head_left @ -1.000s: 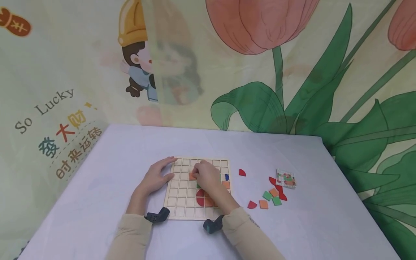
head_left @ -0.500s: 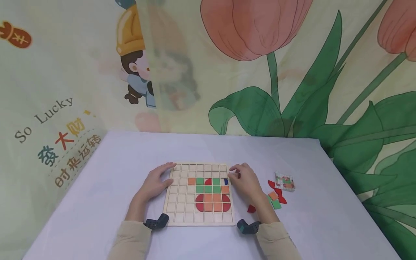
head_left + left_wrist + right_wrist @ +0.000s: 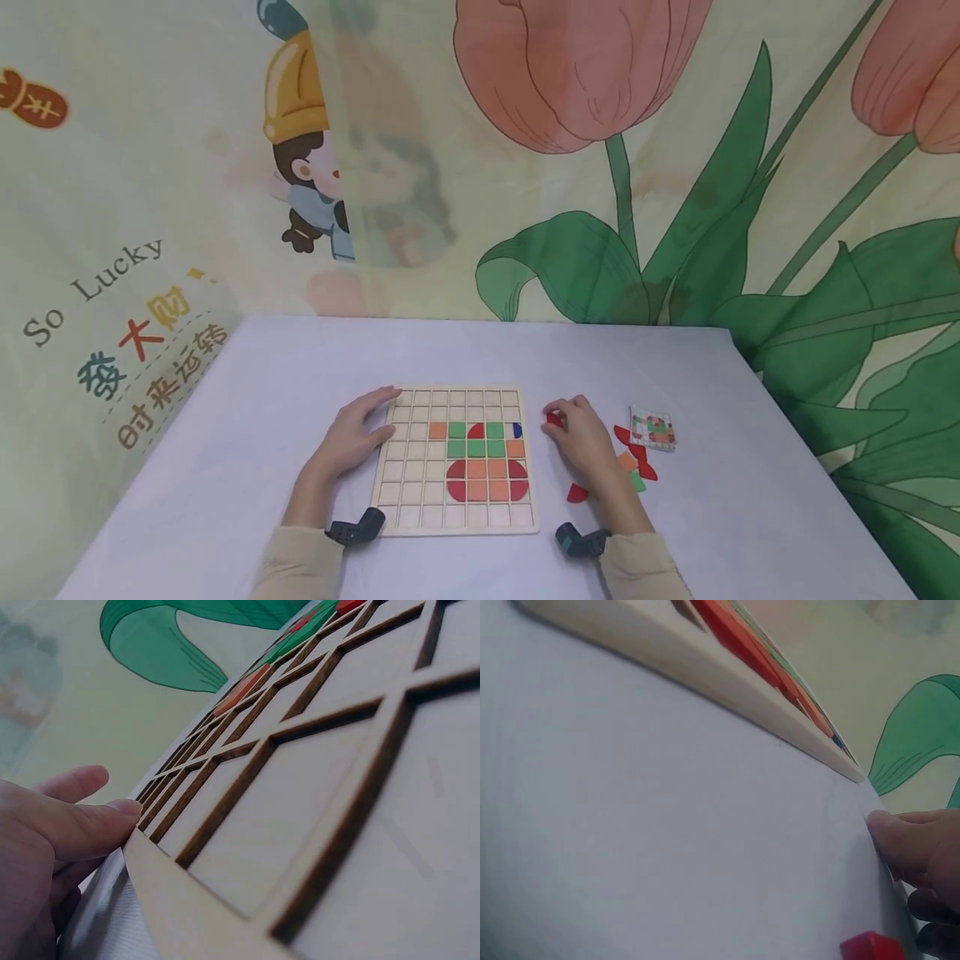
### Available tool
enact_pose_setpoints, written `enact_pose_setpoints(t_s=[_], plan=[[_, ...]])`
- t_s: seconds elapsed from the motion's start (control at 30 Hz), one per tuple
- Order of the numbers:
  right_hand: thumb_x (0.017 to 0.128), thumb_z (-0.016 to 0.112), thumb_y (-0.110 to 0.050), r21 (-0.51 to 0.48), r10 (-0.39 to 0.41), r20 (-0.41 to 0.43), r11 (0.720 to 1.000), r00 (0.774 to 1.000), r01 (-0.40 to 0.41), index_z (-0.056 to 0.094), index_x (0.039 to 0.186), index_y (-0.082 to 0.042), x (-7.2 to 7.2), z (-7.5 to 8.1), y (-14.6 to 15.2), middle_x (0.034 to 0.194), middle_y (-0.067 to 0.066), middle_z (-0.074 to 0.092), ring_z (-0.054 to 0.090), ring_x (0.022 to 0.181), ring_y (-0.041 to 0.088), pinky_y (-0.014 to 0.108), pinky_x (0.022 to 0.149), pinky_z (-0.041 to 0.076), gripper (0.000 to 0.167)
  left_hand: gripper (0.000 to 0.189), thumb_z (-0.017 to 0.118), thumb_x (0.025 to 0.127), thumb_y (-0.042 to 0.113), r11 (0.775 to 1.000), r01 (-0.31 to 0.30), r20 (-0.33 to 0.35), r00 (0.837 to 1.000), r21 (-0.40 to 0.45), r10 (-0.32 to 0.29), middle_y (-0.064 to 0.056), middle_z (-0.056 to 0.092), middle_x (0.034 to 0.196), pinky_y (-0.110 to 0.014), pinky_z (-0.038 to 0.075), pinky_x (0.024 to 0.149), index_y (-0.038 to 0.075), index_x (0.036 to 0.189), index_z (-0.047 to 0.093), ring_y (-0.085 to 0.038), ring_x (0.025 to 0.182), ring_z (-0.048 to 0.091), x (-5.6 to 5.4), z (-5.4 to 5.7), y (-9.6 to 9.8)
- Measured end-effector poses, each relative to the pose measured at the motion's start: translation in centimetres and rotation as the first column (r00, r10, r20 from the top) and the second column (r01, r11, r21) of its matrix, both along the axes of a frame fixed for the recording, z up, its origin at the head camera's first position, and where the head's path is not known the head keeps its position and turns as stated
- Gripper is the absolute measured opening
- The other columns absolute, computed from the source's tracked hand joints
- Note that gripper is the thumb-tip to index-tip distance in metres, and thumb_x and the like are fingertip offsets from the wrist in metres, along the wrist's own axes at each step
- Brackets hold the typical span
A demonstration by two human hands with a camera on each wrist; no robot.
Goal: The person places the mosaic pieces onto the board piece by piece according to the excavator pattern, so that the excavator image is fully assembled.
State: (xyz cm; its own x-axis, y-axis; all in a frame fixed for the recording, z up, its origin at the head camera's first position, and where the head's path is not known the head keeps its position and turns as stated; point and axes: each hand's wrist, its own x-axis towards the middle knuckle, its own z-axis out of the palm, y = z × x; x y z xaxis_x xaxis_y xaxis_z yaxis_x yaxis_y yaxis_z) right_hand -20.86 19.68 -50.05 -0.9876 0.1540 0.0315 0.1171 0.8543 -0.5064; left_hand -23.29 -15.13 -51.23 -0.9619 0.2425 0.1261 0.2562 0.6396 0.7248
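A square wooden grid board [image 3: 457,532] lies on the table with coloured tiles set in some cells. These include red quarter circles [image 3: 456,490], orange squares [image 3: 487,481], green squares [image 3: 476,448] and a small blue piece [image 3: 517,430]. My left hand [image 3: 348,437] rests along the board's left edge, fingers extended; in the left wrist view its thumb [image 3: 112,814] touches the frame. Beyond the right edge, my right hand [image 3: 581,440] pinches a red quarter-circle tile [image 3: 553,418] between thumb and fingers, low over the table. The right wrist view hides that tile behind the fingers.
Loose tiles lie right of the board, partly behind the right hand: red quarter circles [image 3: 639,458], an orange square [image 3: 628,460] and a green one [image 3: 637,481]. A single red piece [image 3: 577,493] lies nearer me. A small pattern card [image 3: 652,428] sits at the far right.
My right hand has left the board's middle, uncovering the tiles there, and moved right to the lone red quarter circle. The left hand stays at the board. The head view has tilted slightly up.
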Motion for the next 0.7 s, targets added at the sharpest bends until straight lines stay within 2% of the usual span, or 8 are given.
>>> enact_pose_setpoints(t_s=[0.2,0.37,0.7], plan=[[0.082,0.075,-0.021,0.009,-0.006,-0.013,1.0,1.0,0.006,0.065,0.113,-0.016,0.2,0.05,-0.03,0.103,0.006,0.058,0.058,0.093,0.018,0.037,0.086,0.058,0.033,0.056,0.066,0.086,0.018,1.0,0.002,-0.02,1.0,0.008,-0.002,-0.012,0.042,0.148,-0.057,0.024,0.115,0.016,0.139,0.049,-0.036,0.14,0.033,0.09,0.02,-0.05],[0.081,0.076,-0.022,0.024,-0.016,-0.025,1.0,1.0,0.017,0.065,0.112,-0.013,0.06,-0.03,0.04,0.102,0.008,0.06,0.059,0.09,0.019,0.035,0.083,0.058,0.034,0.056,0.066,0.085,0.015,1.0,-0.011,-0.01,1.0,0.011,0.011,-0.011,0.043,0.148,-0.055,0.025,0.116,0.017,0.138,0.05,-0.034,0.14,0.033,0.06,0.11,0.04],[0.076,0.08,-0.017,-0.034,-0.013,-0.06,0.999,0.998,0.011,0.062,0.101,-0.013,-0.09,0.22,0.0,0.088,0.004,0.061,0.053,0.077,0.015,0.027,0.069,0.056,0.03,0.056,0.066,0.085,0.013,1.0,-0.021,0.014,1.0,0.007,0.021,-0.009,0.042,0.149,-0.054,0.025,0.117,0.018,0.138,0.049,-0.033,0.141,0.033,0.22,0.12,-0.12]])
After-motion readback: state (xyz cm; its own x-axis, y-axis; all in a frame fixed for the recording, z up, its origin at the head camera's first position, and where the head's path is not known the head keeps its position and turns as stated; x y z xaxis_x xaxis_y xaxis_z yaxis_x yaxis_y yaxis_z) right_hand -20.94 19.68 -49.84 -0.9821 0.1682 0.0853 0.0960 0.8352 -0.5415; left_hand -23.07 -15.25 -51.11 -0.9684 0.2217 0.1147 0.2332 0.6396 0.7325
